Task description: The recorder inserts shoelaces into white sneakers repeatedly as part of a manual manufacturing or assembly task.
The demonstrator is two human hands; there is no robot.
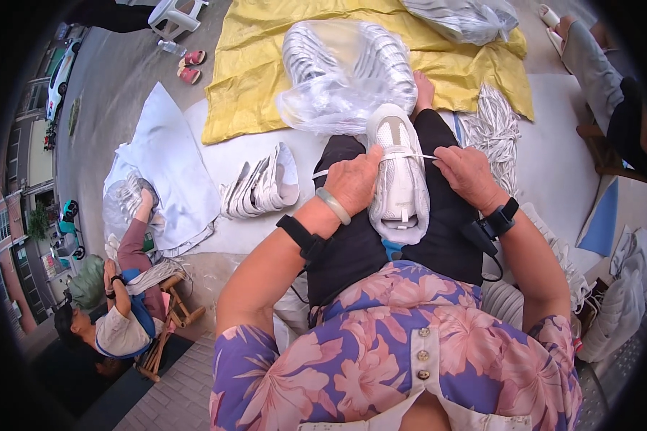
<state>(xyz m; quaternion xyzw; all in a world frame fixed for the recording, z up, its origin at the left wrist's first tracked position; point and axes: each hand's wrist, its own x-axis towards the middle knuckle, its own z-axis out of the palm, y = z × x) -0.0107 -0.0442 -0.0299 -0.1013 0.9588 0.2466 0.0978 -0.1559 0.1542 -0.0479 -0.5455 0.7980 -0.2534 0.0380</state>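
Note:
A white mesh shoe upper (pixel 397 192) rests on my lap, toe pointing away from me, over a blue-ended form (pixel 392 250). A white shoelace (pixel 427 156) runs across it and out to the right. The fingers of my right hand (pixel 469 174) pinch that lace just off the upper's right side. My left hand (pixel 354 178) is closed at the upper's left edge; a strip of lace sticks out to its left, and its fingertips are partly hidden.
Beyond my knees, a clear plastic bag of white shoe uppers (pixel 349 72) lies on a yellow sheet (pixel 248 79). More stacked uppers (pixel 262 185) are at left, and a heap of white laces (pixel 494 136) at right. A person (pixel 126 323) sits working at far left; another sits at right.

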